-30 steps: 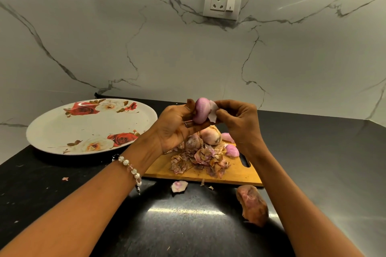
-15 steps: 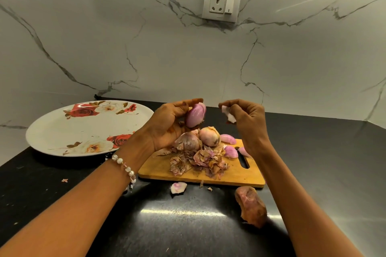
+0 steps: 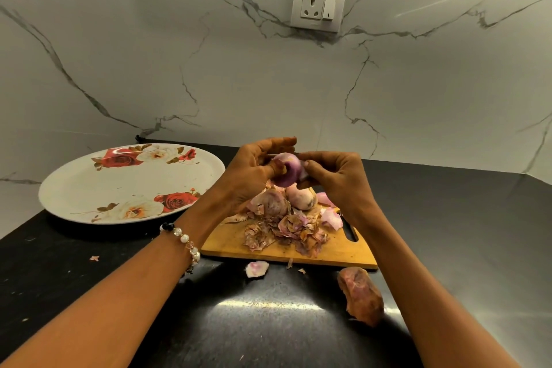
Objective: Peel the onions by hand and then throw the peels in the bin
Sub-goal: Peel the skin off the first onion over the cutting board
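My left hand (image 3: pixel 254 172) grips a shiny purple onion (image 3: pixel 288 170) above the wooden cutting board (image 3: pixel 337 251). My right hand (image 3: pixel 331 176) pinches a pale strip of its skin at the onion's right side. On the board below lie two onions still in their skins (image 3: pixel 300 199) and a heap of dry peels (image 3: pixel 286 230). Pink peel pieces (image 3: pixel 331 216) lie near the board's handle slot. No bin is in view.
A large white plate with red roses (image 3: pixel 128 182) sits at the left on the black counter (image 3: pixel 463 233). A brown unpeeled onion (image 3: pixel 360 296) and a loose peel scrap (image 3: pixel 257 268) lie in front of the board. A marble wall with a socket (image 3: pixel 318 6) rises behind.
Half a second ago my hands were apart, the right holding a torn piece. Now the right hand is back at the onion, pinching its skin again.
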